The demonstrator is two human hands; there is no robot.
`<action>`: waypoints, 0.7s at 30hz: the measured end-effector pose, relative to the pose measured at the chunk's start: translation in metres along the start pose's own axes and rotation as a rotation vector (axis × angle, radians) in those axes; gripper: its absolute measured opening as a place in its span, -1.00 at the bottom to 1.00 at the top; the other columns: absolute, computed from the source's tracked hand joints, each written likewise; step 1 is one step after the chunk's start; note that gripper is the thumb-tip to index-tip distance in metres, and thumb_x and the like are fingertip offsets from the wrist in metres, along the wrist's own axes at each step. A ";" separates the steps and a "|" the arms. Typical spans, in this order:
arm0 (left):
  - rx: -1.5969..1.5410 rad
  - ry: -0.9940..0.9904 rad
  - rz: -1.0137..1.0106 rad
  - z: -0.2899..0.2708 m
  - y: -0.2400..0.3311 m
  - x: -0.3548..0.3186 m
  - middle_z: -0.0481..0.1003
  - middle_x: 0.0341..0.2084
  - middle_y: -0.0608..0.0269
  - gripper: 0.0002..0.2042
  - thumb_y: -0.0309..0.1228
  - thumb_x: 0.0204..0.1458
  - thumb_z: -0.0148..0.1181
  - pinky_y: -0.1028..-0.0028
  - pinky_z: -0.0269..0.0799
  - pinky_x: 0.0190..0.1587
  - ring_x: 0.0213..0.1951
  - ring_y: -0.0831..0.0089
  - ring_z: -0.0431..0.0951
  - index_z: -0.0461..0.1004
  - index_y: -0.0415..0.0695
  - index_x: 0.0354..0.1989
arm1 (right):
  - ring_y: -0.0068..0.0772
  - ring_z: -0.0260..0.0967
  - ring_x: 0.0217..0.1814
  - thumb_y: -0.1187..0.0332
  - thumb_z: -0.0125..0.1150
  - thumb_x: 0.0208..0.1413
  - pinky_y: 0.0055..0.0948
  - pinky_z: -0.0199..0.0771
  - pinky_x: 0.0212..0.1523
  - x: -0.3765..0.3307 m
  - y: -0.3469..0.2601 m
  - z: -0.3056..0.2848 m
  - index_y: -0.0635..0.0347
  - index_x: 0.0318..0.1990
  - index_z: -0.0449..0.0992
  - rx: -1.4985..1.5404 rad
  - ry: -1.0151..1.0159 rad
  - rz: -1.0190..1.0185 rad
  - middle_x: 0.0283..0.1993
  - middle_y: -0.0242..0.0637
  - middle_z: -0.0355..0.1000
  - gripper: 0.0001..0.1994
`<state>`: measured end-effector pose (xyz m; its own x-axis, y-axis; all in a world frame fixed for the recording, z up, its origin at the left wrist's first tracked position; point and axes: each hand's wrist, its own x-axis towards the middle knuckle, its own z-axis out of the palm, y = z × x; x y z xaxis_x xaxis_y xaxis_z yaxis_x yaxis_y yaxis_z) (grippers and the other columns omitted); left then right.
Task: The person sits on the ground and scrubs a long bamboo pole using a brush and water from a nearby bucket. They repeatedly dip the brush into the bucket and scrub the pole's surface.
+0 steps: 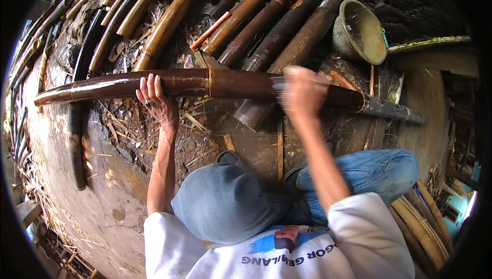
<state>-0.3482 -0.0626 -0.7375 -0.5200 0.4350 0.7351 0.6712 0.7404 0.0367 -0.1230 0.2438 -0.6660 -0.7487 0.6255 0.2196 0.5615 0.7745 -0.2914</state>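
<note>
A long dark brown bamboo pole (241, 84) lies crosswise in front of me, glossy and wet-looking, with pale rings at its joints. My left hand (158, 99) is closed over the pole left of its middle, fingers on top and a ring on one of them. Right of the middle, my right hand (306, 92) is closed and smeared by motion against the pole. At its left side a blurred greyish piece (279, 85) is pressed on the bamboo; its kind cannot be made out.
Several dark bamboo poles (266, 28) lie side by side beyond. A worn bucket (353, 33) stands tilted at the far right. An orange-brown stick (210, 30) rests among the poles. Wood scraps (115, 128) litter the ground. Split bamboo (420, 222) lies at the lower right.
</note>
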 end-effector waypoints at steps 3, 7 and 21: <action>-0.035 -0.078 0.015 0.026 0.037 0.024 0.28 0.44 0.22 -0.22 -0.60 0.02 0.33 -0.12 -0.03 0.59 0.54 0.11 0.19 0.20 -0.05 0.47 | -0.01 0.52 0.21 0.20 -0.01 0.48 0.28 0.40 0.28 0.016 -0.156 0.076 0.28 0.24 0.50 0.321 0.101 -0.137 0.16 -0.04 0.55 -0.61; 0.098 -0.257 0.072 -0.002 0.000 0.024 0.35 0.28 0.27 -0.14 -0.61 -0.10 0.39 -0.03 0.09 0.52 0.44 0.22 0.24 0.32 0.15 0.50 | -0.11 0.48 0.29 0.16 0.04 0.48 0.20 -0.03 0.62 0.019 -0.133 0.051 0.16 0.21 0.54 0.296 -0.027 -0.252 0.21 -0.15 0.54 -0.64; 0.022 -0.261 0.099 0.009 -0.009 0.046 0.33 0.18 0.19 -0.20 -0.70 -0.22 0.43 0.01 0.17 0.49 0.33 0.13 0.27 0.46 0.04 0.33 | -0.01 0.59 0.00 0.16 -0.04 0.49 0.25 0.06 0.54 0.026 -0.107 0.054 0.04 0.00 0.61 0.227 0.029 -0.216 0.05 -0.16 0.59 -0.70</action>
<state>-0.3835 -0.0448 -0.7103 -0.5729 0.6207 0.5354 0.7152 0.6976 -0.0434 -0.2215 0.1718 -0.6791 -0.8299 0.4535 0.3249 0.2950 0.8510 -0.4345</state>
